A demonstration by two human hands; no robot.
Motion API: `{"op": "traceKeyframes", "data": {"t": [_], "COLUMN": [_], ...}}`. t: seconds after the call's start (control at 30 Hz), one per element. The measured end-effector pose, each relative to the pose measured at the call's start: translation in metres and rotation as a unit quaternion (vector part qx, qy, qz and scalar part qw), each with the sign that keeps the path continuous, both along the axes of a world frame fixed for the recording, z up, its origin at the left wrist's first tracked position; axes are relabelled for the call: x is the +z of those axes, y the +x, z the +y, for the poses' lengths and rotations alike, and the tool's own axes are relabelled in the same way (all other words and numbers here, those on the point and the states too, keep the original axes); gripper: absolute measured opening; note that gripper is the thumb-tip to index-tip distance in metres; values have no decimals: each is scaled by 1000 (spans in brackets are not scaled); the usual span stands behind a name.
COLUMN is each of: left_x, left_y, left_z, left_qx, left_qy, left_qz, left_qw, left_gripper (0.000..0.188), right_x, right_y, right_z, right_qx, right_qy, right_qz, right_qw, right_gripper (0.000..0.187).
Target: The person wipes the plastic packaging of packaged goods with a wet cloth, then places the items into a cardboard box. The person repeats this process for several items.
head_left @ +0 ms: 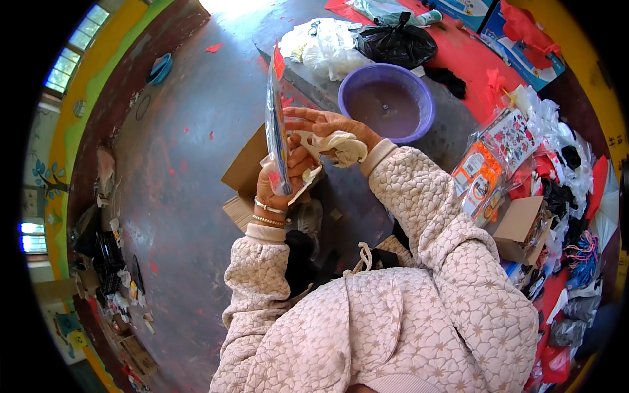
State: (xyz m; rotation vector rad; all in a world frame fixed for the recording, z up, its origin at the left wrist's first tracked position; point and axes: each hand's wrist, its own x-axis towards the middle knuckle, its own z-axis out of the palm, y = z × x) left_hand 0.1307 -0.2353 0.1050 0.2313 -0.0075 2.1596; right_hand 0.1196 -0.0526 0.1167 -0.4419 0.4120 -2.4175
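My left hand [282,183] is closed round a flat, thin package in clear plastic [274,124], held upright and seen nearly edge-on, with a red patch at its top. Some pale, creased material shows beside those fingers; I cannot tell what it is. Close by on the right, my right hand [327,124] has its fingers stretched toward the package. A crumpled cream cloth [345,148] is tucked in its palm. Below the hands stands an open cardboard box [242,167], partly hidden by them.
A purple basin [419,124] of murky water stands just beyond my right hand. Behind it lie white plastic bags [324,49] and a black bag [400,44]. Packets, a small cardboard box [521,226] and other bags crowd the right side. More clutter lines the left wall.
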Motion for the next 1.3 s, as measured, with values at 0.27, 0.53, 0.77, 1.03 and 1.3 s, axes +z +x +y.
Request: {"op": "traceKeyframes", "data": {"t": [0.27, 0.53, 0.77, 1.03, 1.3], "left_x": [-20, 3, 0, 11, 27], "left_y": [-1, -3, -14, -4, 5], "left_z": [-14, -8, -8, 0, 4], "left_qx": [-38, 79, 96, 55, 54], "left_qy": [-76, -342, -402, -374, -381], "left_qz": [-45, 135, 135, 194, 189], "left_qw": [995, 927, 900, 905, 903], "left_gripper": [40, 36, 37, 39, 51], "right_x": [3, 24, 12, -23, 25], "right_y": [6, 12, 7, 1, -3], "right_z": [-3, 4, 9, 6, 51], "right_qx": [-25, -138, -202, -237, -394], "right_qy": [155, 267, 384, 535, 689], "right_qz": [16, -99, -33, 42, 51], "right_qw": [987, 949, 900, 810, 606], "right_gripper": [32, 34, 32, 41, 36]}}
